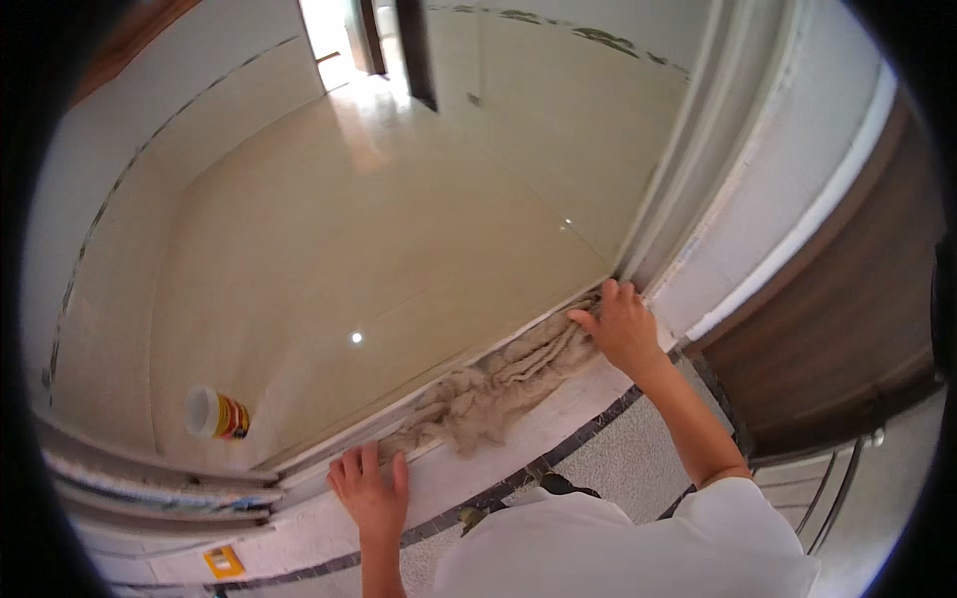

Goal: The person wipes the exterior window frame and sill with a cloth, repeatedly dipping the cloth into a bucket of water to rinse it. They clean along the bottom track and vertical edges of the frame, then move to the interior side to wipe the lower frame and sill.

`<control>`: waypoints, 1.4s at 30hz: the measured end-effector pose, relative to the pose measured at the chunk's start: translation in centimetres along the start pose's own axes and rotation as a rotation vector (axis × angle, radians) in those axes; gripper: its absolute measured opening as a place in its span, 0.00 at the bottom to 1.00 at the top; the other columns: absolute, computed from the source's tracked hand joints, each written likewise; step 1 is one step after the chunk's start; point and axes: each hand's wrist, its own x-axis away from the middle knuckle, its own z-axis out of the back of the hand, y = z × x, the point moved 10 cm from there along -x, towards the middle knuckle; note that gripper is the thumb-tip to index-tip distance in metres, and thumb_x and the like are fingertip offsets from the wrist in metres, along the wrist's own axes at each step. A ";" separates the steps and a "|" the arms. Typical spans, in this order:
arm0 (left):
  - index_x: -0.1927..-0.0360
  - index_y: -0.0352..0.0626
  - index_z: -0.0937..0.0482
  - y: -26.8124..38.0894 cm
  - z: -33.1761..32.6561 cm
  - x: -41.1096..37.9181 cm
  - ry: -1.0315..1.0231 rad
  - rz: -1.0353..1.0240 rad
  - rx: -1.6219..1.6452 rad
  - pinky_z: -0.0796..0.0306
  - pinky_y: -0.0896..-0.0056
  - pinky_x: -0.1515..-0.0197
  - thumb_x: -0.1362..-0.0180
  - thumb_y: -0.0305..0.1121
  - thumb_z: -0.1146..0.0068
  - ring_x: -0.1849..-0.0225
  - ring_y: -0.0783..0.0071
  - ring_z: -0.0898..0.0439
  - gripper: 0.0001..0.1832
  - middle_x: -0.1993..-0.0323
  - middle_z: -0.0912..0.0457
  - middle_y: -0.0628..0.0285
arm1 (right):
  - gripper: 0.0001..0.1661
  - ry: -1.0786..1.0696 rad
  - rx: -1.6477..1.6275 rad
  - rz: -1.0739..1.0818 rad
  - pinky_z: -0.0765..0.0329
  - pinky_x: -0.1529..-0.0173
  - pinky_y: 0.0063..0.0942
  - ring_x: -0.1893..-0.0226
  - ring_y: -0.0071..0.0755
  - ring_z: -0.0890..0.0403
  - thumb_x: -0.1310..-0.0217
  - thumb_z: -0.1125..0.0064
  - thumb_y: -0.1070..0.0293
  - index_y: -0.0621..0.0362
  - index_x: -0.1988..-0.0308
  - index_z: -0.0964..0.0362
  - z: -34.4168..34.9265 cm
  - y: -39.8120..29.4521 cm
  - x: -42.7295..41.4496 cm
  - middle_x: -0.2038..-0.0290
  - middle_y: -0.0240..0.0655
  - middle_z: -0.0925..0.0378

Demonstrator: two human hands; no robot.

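Observation:
A crumpled, greyish-brown cloth [478, 404] lies stretched along the sill and track of a window-like opening. My right hand [620, 321] rests on the cloth's far right end, in the corner by the vertical frame, its fingertips bent over the edge. My left hand [370, 482] is at the cloth's left end, palm down with fingers spread and the thumb near the fabric. Whether the fingers of either hand grip the cloth cannot be made out. The pale sill [516, 441] runs beneath the cloth between both hands.
Beyond the frame, a white tub with a yellow and red label [232, 417] lies at lower left on the glossy beige floor [321, 247]. A yellow-framed item [223, 561] is on the sill's left part. The frame's right upright [695, 142] and a dark brown panel [837, 314] stand at right.

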 end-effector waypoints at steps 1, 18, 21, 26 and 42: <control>0.53 0.42 0.21 0.5 -0.1 0.2 -0.007 -0.008 -0.011 0.35 0.47 0.47 0.44 0.41 0.32 0.52 0.49 0.28 0.19 0.57 0.23 0.53 | 0.44 -0.020 0.002 -0.024 0.16 0.61 0.46 0.58 0.59 0.18 0.39 0.44 0.29 0.65 0.56 0.33 0.1 0.5 0.3 0.60 0.51 0.27; 0.28 0.47 0.32 2.2 0.8 0.6 -0.146 -0.098 0.026 0.30 0.48 0.48 0.51 0.54 0.26 0.51 0.47 0.26 0.48 0.48 0.26 0.49 | 0.48 0.066 -0.315 -0.006 0.18 0.63 0.48 0.58 0.59 0.20 0.42 0.39 0.29 0.64 0.45 0.37 1.4 -14.3 8.7 0.53 0.55 0.34; 0.28 0.44 0.34 2.3 1.1 0.5 -0.183 -0.100 0.064 0.29 0.48 0.45 0.49 0.48 0.25 0.47 0.43 0.25 0.48 0.48 0.25 0.47 | 0.47 0.070 -0.438 0.131 0.19 0.63 0.51 0.60 0.61 0.20 0.39 0.40 0.32 0.65 0.44 0.38 1.7 -20.1 11.1 0.54 0.56 0.32; 0.37 0.33 0.30 -3.6 2.5 1.8 -0.103 0.055 0.353 0.27 0.51 0.42 0.51 0.33 0.23 0.47 0.38 0.21 0.39 0.47 0.22 0.42 | 0.44 -0.364 -0.868 0.177 0.19 0.63 0.52 0.65 0.62 0.18 0.34 0.43 0.36 0.68 0.43 0.41 1.0 -28.4 12.9 0.57 0.60 0.27; 0.34 0.33 0.39 12.7 -4.9 -4.2 -0.540 0.101 0.592 0.21 0.47 0.51 0.46 0.46 0.27 0.51 0.37 0.18 0.44 0.47 0.21 0.40 | 0.34 -0.386 -1.169 -0.032 0.22 0.47 0.44 0.51 0.57 0.17 0.30 0.40 0.47 0.62 0.39 0.39 0.7 -11.5 6.9 0.51 0.55 0.20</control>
